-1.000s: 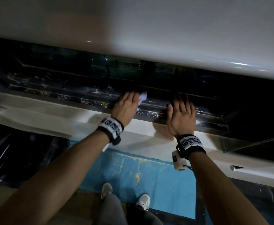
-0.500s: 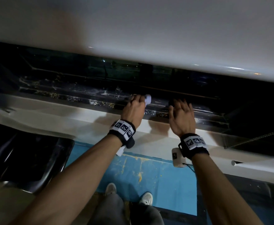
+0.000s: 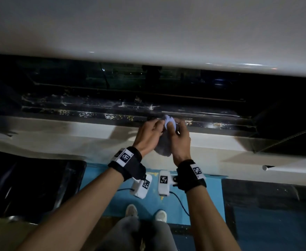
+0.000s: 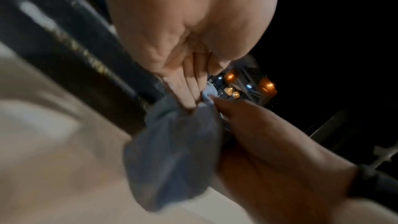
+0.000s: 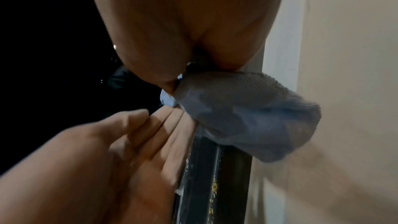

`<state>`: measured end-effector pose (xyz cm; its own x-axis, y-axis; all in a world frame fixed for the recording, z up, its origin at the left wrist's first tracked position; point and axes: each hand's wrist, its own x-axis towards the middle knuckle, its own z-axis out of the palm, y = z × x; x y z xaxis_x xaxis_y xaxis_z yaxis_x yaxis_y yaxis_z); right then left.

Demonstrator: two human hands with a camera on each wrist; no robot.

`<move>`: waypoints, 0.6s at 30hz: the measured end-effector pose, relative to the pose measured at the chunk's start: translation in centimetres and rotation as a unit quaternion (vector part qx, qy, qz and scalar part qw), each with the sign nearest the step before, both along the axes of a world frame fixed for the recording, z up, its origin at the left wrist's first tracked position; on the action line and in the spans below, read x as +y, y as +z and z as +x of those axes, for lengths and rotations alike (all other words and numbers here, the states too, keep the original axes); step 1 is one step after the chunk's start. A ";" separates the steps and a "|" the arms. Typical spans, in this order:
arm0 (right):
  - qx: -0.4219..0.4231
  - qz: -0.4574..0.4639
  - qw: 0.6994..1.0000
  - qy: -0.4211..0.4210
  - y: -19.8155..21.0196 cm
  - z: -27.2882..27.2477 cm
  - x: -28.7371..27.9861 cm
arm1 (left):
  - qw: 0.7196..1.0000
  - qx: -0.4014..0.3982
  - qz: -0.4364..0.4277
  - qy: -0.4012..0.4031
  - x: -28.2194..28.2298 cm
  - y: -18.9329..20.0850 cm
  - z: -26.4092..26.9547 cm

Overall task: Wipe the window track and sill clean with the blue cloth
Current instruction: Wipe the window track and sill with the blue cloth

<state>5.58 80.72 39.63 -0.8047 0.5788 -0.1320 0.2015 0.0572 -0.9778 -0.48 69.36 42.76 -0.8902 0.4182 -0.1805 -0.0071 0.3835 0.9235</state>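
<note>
The blue cloth (image 3: 165, 142) is hanging bunched just above the window track (image 3: 112, 113), over the sill (image 3: 76, 134). The left hand (image 3: 147, 136) and right hand (image 3: 180, 140) are both pinching it, apparently refolding it. Next, a clean face should be pressed into the gritty track.

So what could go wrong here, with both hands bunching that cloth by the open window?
The blue cloth is pinched between the left hand and right hand right above the window track; if it slips, it might drop outside. Yellowish grit left on the track could also smear rather than lift.
</note>
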 end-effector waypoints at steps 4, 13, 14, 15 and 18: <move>-0.001 0.174 0.985 -0.005 1.8 -2.1 2.2 | 0.977 0.188 -0.096 0.034 -3.0 1.3 -4.7; -0.177 0.550 0.809 0.109 -1.3 -12.2 -0.3 | 0.952 0.149 -0.268 -0.004 -4.2 0.6 -12.6; -0.192 0.558 0.798 0.126 -1.7 -12.3 -1.0 | 0.955 0.144 -0.258 0.009 -4.3 0.2 -12.7; -0.200 0.570 0.785 0.138 -1.3 -12.2 -1.6 | 0.958 0.138 -0.250 0.023 -4.2 -0.1 -12.8; -0.162 0.619 0.757 0.133 -0.2 -11.0 -2.3 | 0.964 0.135 -0.225 0.044 -4.2 -1.2 -13.1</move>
<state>-5.38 78.42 39.38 -0.9558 0.2435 0.1649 0.2397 0.9699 -0.0428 -13.57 65.15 41.54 -0.9585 0.2727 -0.0836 0.1593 0.7550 0.6360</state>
